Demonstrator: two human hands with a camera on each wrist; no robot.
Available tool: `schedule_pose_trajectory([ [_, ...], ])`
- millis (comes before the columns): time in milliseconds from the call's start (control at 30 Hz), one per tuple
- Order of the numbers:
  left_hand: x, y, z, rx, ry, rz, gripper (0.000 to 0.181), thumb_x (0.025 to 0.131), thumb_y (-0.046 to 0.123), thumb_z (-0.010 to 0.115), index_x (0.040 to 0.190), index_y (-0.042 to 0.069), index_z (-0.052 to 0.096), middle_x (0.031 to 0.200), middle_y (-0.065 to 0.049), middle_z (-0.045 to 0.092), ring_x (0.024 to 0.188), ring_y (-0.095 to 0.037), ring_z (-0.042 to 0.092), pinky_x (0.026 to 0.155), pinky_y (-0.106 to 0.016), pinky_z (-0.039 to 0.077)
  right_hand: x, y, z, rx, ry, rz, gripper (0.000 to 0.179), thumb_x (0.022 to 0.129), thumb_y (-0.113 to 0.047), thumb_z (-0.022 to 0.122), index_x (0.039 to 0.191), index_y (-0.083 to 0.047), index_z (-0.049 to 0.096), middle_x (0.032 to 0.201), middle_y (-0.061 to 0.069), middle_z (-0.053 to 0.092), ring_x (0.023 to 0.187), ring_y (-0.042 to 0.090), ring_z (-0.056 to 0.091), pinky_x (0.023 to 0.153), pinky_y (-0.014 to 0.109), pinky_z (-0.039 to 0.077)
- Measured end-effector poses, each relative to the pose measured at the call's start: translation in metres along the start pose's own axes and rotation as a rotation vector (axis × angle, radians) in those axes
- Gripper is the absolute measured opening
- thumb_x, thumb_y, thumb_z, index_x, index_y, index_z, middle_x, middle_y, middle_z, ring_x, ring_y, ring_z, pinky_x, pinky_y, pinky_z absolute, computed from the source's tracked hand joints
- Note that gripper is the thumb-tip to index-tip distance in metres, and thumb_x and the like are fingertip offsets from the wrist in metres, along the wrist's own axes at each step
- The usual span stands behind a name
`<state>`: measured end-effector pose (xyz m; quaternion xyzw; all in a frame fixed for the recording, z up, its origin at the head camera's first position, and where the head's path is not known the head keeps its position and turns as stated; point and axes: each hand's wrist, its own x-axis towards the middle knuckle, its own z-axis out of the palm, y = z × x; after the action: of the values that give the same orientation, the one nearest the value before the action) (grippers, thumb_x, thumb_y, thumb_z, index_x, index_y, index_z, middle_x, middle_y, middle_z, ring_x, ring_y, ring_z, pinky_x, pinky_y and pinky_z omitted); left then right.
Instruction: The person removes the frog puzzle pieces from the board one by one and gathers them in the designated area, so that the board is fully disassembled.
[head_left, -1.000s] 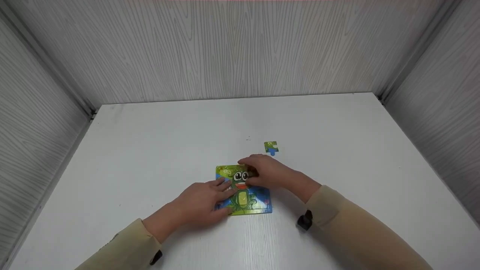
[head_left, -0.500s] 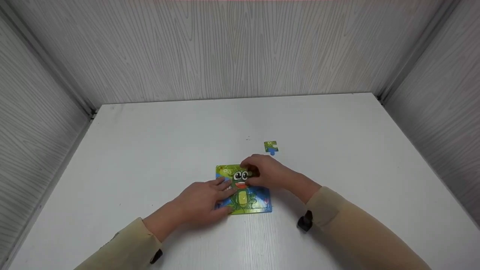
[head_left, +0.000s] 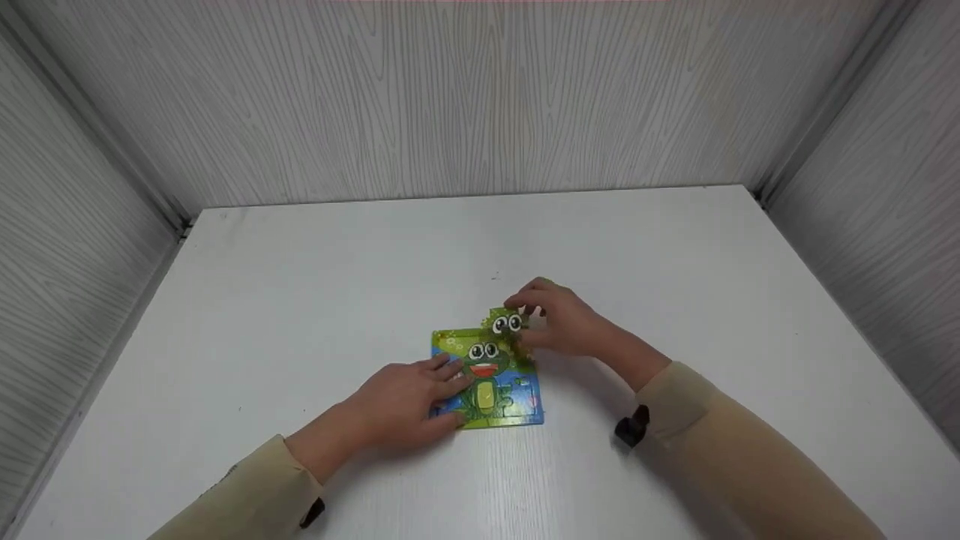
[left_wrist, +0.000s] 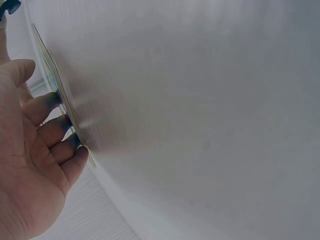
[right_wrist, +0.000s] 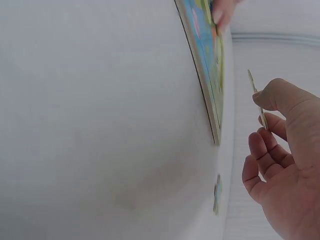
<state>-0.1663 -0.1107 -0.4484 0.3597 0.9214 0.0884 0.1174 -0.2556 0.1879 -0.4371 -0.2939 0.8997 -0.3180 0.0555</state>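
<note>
A small frog jigsaw puzzle (head_left: 485, 397) in a flat frame lies on the white table. My left hand (head_left: 405, 405) rests on its left side with fingers spread over it. My right hand (head_left: 562, 319) pinches a puzzle piece (head_left: 504, 322) with two cartoon eyes, held above the puzzle's top right edge. In the right wrist view this puzzle piece (right_wrist: 260, 112) stands edge-on between thumb and finger, clear of the table. Under it, the puzzle shows a printed frog face with eyes and a red mouth.
A loose puzzle piece (right_wrist: 217, 195) lies on the table beyond the puzzle, hidden behind my right hand in the head view. The white table (head_left: 337, 277) meets a wood-grain back panel (head_left: 480, 97), with side panels left and right.
My right hand has lifted the eyed puzzle piece off the puzzle and moved it up and to the right, uncovering the printed face. My left hand has stayed put.
</note>
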Motion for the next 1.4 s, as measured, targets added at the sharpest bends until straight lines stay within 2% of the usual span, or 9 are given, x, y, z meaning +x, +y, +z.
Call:
schedule_pose_trajectory([
  [367, 0.0, -0.001, 0.0, 0.006, -0.013, 0.0, 0.063, 0.108, 0.056, 0.046, 0.161, 0.022, 0.05, 0.167, -0.003, 0.042, 0.156, -0.028, 0.035, 0.116, -0.053, 0.044, -0.013, 0.035, -0.046, 0.008, 0.095, 0.04, 0.048, 0.096, -0.013, 0.076, 0.143, -0.008, 0.066, 0.13, 0.007, 0.065, 0.113, 0.024, 0.062, 0.094, 0.048, 0.053],
  [600, -0.001, 0.001, 0.0, -0.002, -0.02, -0.015, 0.063, 0.108, 0.056, 0.045, 0.161, 0.023, 0.05, 0.167, -0.003, 0.042, 0.156, -0.028, 0.035, 0.116, -0.053, 0.044, -0.02, 0.055, -0.066, 0.043, 0.13, 0.094, 0.051, 0.098, -0.012, 0.075, 0.147, -0.008, 0.062, 0.136, 0.009, 0.066, 0.119, 0.028, 0.062, 0.098, 0.049, 0.051],
  [900, 0.0, 0.001, -0.001, 0.013, -0.009, -0.003, 0.063, 0.108, 0.055, 0.045, 0.161, 0.022, 0.048, 0.166, -0.004, 0.044, 0.154, -0.029, 0.04, 0.11, -0.053, 0.049, -0.024, 0.076, -0.072, 0.084, 0.112, 0.188, 0.05, 0.101, -0.011, 0.071, 0.149, -0.003, 0.059, 0.141, 0.013, 0.064, 0.13, 0.031, 0.059, 0.112, 0.049, 0.047],
  [967, 0.001, 0.0, -0.001, 0.013, -0.011, -0.006, 0.063, 0.108, 0.055, 0.045, 0.162, 0.022, 0.049, 0.166, -0.003, 0.043, 0.154, -0.029, 0.039, 0.112, -0.053, 0.047, -0.024, 0.08, -0.073, 0.087, 0.117, 0.213, 0.049, 0.101, -0.01, 0.069, 0.148, -0.003, 0.06, 0.142, 0.012, 0.064, 0.131, 0.031, 0.058, 0.114, 0.048, 0.046],
  [1133, 0.001, 0.0, -0.002, 0.004, -0.004, -0.006, 0.063, 0.107, 0.056, 0.047, 0.16, 0.022, 0.051, 0.166, -0.003, 0.044, 0.156, -0.027, 0.036, 0.117, -0.052, 0.043, -0.024, 0.089, -0.074, 0.102, 0.132, 0.253, 0.047, 0.1, -0.008, 0.067, 0.147, -0.003, 0.061, 0.143, 0.014, 0.065, 0.131, 0.031, 0.058, 0.117, 0.049, 0.043],
  [1400, -0.002, 0.002, -0.003, 0.012, -0.001, 0.004, 0.063, 0.107, 0.055, 0.048, 0.159, 0.02, 0.052, 0.165, -0.004, 0.044, 0.155, -0.028, 0.037, 0.117, -0.051, 0.043, -0.025, 0.102, -0.072, 0.12, 0.123, 0.297, 0.046, 0.1, -0.007, 0.068, 0.146, -0.003, 0.062, 0.142, 0.014, 0.065, 0.132, 0.031, 0.056, 0.118, 0.048, 0.042],
])
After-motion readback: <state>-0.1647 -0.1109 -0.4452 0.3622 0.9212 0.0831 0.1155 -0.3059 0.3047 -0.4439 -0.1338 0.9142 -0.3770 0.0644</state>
